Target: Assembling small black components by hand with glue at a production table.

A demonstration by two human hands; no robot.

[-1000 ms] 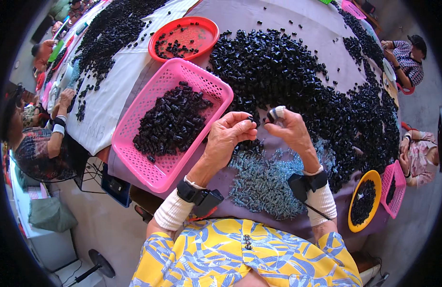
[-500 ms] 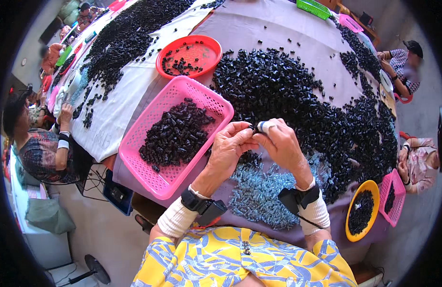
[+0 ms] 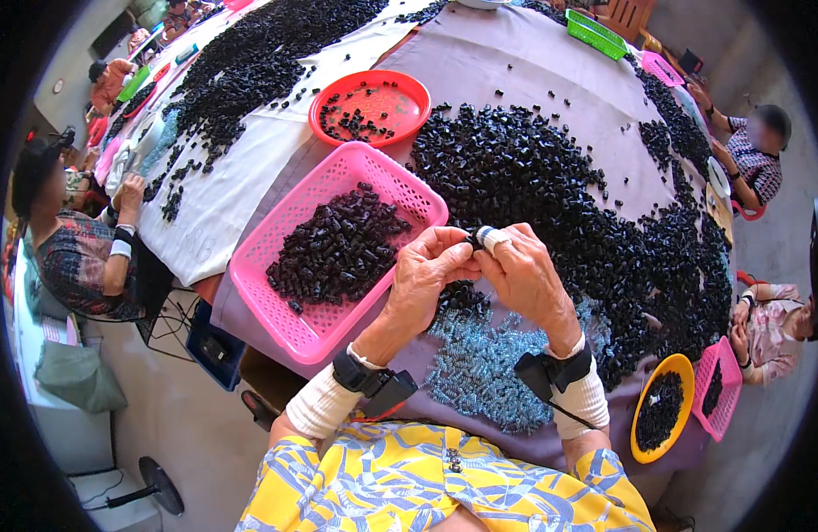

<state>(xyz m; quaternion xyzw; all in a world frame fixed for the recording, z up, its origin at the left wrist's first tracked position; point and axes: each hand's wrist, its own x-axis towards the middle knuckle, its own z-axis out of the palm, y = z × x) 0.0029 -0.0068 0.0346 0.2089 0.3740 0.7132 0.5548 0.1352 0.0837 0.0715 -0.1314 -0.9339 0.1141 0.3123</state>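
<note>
Moved right hand [image 3: 521, 273] to left hand [image 3: 424, 273] beside basket [image 3: 387, 182]; left-pinching black piece [image 3: 472, 239], can't tell right; might drop if loose.

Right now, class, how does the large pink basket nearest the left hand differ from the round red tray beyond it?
The pink basket is roughly rectangular; the red tray is round. The basket's walls are perforated, while the tray's rim looks solid. The basket holds a thick heap, the tray only a loose scatter. Both contain small black pieces.
</note>
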